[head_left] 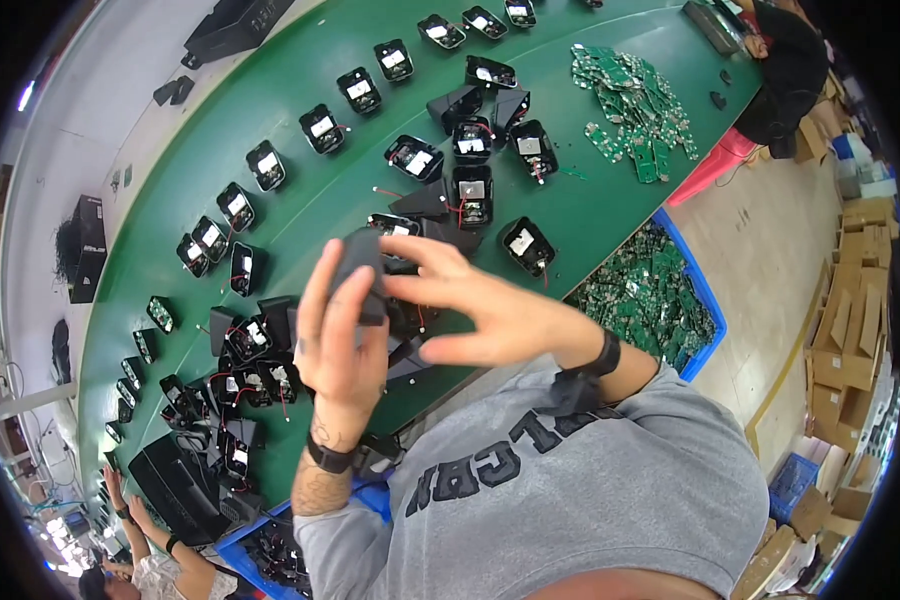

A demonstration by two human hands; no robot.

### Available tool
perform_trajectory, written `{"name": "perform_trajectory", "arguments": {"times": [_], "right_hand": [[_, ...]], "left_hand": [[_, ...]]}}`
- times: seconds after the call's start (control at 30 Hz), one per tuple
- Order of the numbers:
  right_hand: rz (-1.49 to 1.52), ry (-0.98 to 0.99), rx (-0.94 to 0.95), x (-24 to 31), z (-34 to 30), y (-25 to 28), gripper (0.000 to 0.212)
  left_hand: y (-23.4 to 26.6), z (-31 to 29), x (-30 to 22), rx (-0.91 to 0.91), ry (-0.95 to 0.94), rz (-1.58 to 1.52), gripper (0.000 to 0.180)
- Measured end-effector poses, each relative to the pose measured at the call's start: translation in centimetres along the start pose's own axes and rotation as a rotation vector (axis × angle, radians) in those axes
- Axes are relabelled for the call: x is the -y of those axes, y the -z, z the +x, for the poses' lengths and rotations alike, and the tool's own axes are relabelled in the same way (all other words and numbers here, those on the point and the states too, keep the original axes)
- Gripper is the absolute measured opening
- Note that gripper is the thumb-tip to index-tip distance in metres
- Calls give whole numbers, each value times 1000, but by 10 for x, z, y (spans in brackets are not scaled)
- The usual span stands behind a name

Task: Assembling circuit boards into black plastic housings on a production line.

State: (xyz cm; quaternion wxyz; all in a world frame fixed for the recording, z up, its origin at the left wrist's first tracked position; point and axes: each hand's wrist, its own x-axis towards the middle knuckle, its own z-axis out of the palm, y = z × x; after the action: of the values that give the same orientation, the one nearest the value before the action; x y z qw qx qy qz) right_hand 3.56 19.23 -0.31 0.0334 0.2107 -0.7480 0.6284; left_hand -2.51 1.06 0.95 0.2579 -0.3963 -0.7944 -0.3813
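Near the middle, a black plastic housing (360,268) is raised above the table, its smooth outer side showing. My left hand (338,345) grips it with fingers closed around its left and near sides. From the right comes my right hand (470,300), fingers stretched and thumb spread apart. Its fingertips are at the housing's right edge; whether they press on it I cannot tell. Behind and below my hands lie more black housings, partly hidden. An open housing (528,245) with a white part inside and red wires sits to the right of them.
Rows of open housings (322,130) line the green table (300,210). A pile of green circuit boards (635,110) lies at the far right. A blue bin (710,300) of boards stands by the table's edge. Other people work at the far right and lower left (175,575).
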Motion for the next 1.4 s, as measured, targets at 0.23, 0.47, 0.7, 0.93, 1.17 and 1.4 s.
{"name": "perform_trajectory", "arguments": {"times": [0.23,0.47,0.7,0.93,1.17,1.4], "right_hand": [[-315,-374,-388,20,-14,91,21],[-1520,-654,-605,-81,-93,188,40],[-1421,-398,-631,-109,-101,207,25],[-710,-501,-867,-79,-77,168,25],[-382,-409,-1012,-64,-87,172,30],[-220,-278,-996,-62,-66,163,27]], "left_hand": [[68,31,47,52,83,369,45],[204,4,262,227,526,743,48],[200,0,294,481,783,477,37],[173,11,307,716,521,506,43],[133,23,290,184,633,520,31],[115,16,294,430,640,631,39]]}}
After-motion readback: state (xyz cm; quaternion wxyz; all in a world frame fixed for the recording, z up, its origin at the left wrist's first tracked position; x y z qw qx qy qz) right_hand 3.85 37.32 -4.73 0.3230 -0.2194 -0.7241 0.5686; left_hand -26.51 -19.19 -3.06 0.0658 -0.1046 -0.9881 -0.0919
